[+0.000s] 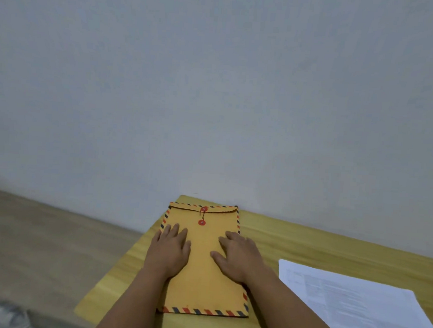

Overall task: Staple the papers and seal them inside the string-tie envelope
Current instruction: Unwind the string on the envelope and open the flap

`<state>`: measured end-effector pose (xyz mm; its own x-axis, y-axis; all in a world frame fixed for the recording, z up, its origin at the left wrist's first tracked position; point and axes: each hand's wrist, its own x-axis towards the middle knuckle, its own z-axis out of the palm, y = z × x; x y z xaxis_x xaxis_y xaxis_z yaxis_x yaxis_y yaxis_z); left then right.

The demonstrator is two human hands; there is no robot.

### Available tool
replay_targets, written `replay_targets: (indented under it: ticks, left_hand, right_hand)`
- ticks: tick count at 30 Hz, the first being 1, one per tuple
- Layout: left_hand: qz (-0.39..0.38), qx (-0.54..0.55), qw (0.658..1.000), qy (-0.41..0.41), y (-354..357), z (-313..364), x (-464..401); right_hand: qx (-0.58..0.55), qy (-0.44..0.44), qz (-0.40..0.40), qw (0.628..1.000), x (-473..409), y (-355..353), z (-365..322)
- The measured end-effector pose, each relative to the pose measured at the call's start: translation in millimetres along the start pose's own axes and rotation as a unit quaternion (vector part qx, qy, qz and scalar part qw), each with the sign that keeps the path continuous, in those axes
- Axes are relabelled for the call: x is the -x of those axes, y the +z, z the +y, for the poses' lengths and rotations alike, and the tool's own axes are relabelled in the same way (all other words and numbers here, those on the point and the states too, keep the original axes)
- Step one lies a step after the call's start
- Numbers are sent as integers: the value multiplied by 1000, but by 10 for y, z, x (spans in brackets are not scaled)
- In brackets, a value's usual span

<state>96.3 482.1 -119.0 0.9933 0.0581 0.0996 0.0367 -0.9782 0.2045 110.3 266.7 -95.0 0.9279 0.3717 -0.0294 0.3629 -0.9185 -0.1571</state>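
My left hand [170, 249] and right hand [237, 256] lie flat, fingers straight, pressing the orange striped-edge paper envelope [202, 287] beneath them. Its flap is down and the string [203, 215] links both red discs, so sealing looks finished, though white printed papers [354, 304] lie right of my right hand; next, lift off.

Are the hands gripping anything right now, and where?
Nothing is gripped. The left hand and right hand lie flat, fingers straight, on the middle of the string-tie envelope, pressing it to the table.
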Motion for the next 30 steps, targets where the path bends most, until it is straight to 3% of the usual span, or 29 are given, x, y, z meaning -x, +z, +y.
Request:
replay_targets:
  ticks: [8, 15, 24, 30]
  left_hand:
    - [8, 1, 999, 37, -114, 290, 498]
    - [-10, -16, 999, 30, -303, 356, 530]
    - [-1, 27, 998, 52, -43, 168, -11]
    - [-9, 14, 999, 47, 135, 62, -203]
  right_hand:
    - [57, 60, 52, 995, 527, -179, -5]
    - [-25, 96, 67, 993, 608, -380, 104]
    - [-55, -15, 83, 995, -231, -265, 87]
    - [36, -88, 40, 995, -653, -182, 130]
